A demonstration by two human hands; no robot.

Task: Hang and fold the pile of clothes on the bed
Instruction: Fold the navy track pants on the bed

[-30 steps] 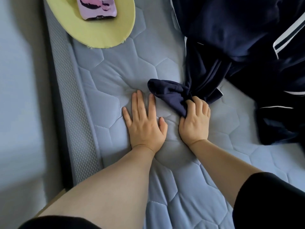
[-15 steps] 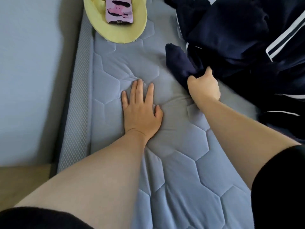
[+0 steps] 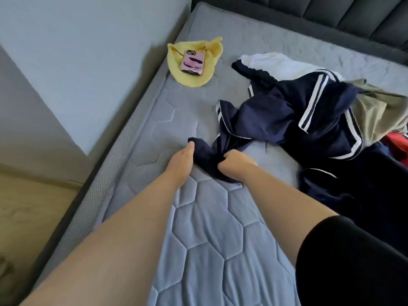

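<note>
A navy garment with white stripes point(image 3: 287, 120) lies crumpled on the quilted grey-blue mattress point(image 3: 207, 228), part of a pile at the right. One dark end of it point(image 3: 205, 155) stretches toward me. My right hand point(image 3: 234, 165) grips that end in a fist. My left hand point(image 3: 182, 160) lies beside the cloth's tip, seen edge-on, its fingers mostly hidden; whether it holds the cloth I cannot tell. A white piece point(image 3: 271, 64), a khaki garment point(image 3: 379, 111) and something red point(image 3: 397, 144) lie in the pile.
A yellow cloth point(image 3: 196, 54) with a pink-cased phone point(image 3: 192, 62) on it sits near the mattress's left edge. A pale wall point(image 3: 88, 62) runs along the left, a dark padded headboard point(image 3: 331, 18) at the back, wooden floor point(image 3: 28, 208) lower left.
The view has pulled back and up, showing the whole pile. My left hand has lifted off its flat press on the mattress and moved to the cloth's tip. My right hand still grips the navy cloth.
</note>
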